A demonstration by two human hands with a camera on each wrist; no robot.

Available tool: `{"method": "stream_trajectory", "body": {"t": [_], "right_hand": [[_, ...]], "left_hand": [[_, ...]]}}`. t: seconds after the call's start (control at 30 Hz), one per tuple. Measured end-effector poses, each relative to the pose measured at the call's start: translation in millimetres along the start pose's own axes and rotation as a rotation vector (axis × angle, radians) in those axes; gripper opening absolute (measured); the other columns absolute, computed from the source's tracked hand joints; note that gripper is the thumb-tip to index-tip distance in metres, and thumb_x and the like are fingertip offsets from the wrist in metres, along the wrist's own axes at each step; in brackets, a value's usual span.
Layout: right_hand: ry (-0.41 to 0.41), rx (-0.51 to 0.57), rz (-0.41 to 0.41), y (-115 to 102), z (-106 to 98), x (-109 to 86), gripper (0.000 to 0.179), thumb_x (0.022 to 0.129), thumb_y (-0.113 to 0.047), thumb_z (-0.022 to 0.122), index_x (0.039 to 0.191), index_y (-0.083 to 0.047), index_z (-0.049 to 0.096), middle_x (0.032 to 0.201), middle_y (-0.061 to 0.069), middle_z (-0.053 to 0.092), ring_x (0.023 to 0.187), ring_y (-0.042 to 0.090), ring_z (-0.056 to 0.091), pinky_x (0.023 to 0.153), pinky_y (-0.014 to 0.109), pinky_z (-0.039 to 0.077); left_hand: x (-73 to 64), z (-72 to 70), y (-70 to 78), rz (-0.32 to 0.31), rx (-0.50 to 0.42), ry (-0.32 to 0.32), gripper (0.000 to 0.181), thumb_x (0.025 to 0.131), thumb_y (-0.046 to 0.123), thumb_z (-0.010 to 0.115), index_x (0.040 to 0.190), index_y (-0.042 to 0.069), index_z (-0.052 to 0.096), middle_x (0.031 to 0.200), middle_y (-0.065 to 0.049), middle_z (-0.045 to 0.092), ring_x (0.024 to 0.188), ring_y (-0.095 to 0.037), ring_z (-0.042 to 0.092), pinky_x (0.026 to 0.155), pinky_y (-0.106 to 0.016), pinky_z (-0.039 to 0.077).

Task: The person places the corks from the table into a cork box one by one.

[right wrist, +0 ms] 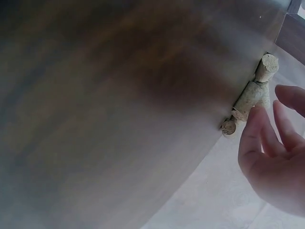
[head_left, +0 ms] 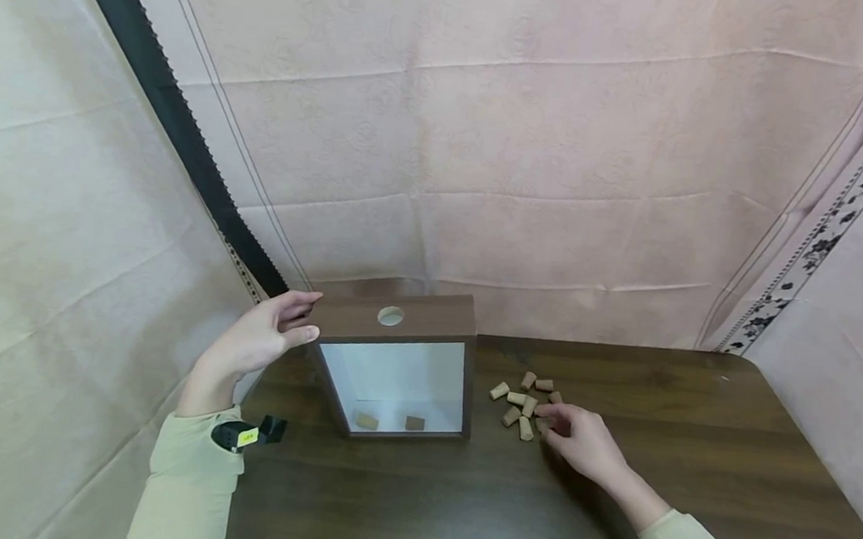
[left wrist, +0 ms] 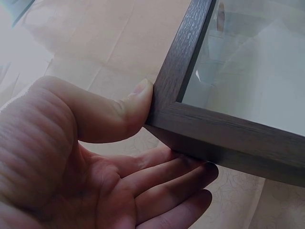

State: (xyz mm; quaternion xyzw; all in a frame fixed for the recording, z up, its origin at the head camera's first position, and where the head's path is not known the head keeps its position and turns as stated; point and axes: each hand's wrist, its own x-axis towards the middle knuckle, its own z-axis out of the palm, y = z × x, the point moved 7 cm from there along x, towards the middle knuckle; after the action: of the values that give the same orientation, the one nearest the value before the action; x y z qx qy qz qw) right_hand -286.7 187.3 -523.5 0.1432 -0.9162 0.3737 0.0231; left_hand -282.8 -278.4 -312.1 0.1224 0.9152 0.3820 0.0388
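Note:
A brown wooden box (head_left: 398, 321) stands on the table, with a clear front panel and a round hole in its top. My left hand (head_left: 269, 337) holds its upper left corner; in the left wrist view the thumb (left wrist: 138, 102) presses the frame's edge and the fingers lie along the adjoining face. Two corks, one light (head_left: 367, 421) and one darker (head_left: 415, 424), show inside at the bottom. My right hand (head_left: 581, 439) is at the right side of a loose pile of corks (head_left: 516, 398). Its thumb and fingers are apart close to the corks (right wrist: 248, 98).
The dark wooden table (head_left: 619, 383) has a rounded far right corner. Pale cloth (head_left: 560, 145) hangs behind it and on both sides, right behind the box. A black wrist strap with a yellow label (head_left: 247, 436) sits on the left forearm.

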Motion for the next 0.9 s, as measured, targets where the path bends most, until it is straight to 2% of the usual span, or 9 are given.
{"method": "stream_trajectory", "body": {"t": [0.17, 0.33, 0.5, 0.67, 0.9], "right_hand": [[-0.039, 0.006, 0.018, -1.1, 0.9, 0.6, 0.026, 0.096, -0.006, 0.078, 0.122, -0.007, 0.078, 0.118, 0.006, 0.077, 0.105, 0.026, 0.073, 0.089, 0.049, 0.060], [-0.072, -0.019, 0.040, -1.0, 2.2, 0.5, 0.024, 0.095, -0.006, 0.079, 0.119, -0.006, 0.078, 0.118, 0.007, 0.077, 0.103, 0.027, 0.074, 0.088, 0.050, 0.061], [-0.103, -0.064, 0.072, 1.2, 2.0, -0.1, 0.023, 0.091, -0.003, 0.081, 0.114, -0.009, 0.079, 0.109, 0.004, 0.077, 0.097, 0.023, 0.072, 0.084, 0.049, 0.060], [-0.124, -0.095, 0.108, 3.5, 0.7, -1.0, 0.019, 0.092, -0.005, 0.080, 0.110, -0.012, 0.080, 0.104, 0.000, 0.075, 0.091, 0.018, 0.069, 0.077, 0.045, 0.059], [-0.145, -0.151, 0.119, 4.7, -1.2, -3.3, 0.023, 0.089, -0.003, 0.081, 0.110, -0.012, 0.082, 0.113, 0.006, 0.077, 0.093, 0.021, 0.071, 0.073, 0.043, 0.058]], "left_hand": [[-0.4, -0.1, 1.3, 0.006, 0.011, 0.001, 0.067, 0.107, 0.020, 0.067, 0.164, 0.004, 0.038, 0.168, -0.026, 0.037, 0.153, -0.049, 0.037, 0.118, -0.069, 0.035], [-1.6, -0.3, 2.3, 0.011, 0.004, -0.001, 0.066, 0.107, 0.019, 0.067, 0.163, 0.003, 0.038, 0.168, -0.026, 0.037, 0.153, -0.049, 0.036, 0.118, -0.069, 0.035], [-1.9, 0.4, 2.4, 0.004, -0.012, -0.006, 0.066, 0.107, 0.019, 0.067, 0.164, 0.003, 0.037, 0.168, -0.026, 0.036, 0.153, -0.049, 0.035, 0.118, -0.069, 0.034], [-2.1, 0.4, 1.9, 0.000, -0.010, -0.004, 0.067, 0.107, 0.019, 0.067, 0.164, 0.003, 0.037, 0.168, -0.026, 0.036, 0.153, -0.049, 0.035, 0.118, -0.069, 0.033], [-1.9, 0.2, 2.5, 0.008, -0.005, 0.002, 0.067, 0.107, 0.019, 0.067, 0.164, 0.003, 0.037, 0.168, -0.025, 0.037, 0.153, -0.049, 0.036, 0.118, -0.068, 0.034]]}}
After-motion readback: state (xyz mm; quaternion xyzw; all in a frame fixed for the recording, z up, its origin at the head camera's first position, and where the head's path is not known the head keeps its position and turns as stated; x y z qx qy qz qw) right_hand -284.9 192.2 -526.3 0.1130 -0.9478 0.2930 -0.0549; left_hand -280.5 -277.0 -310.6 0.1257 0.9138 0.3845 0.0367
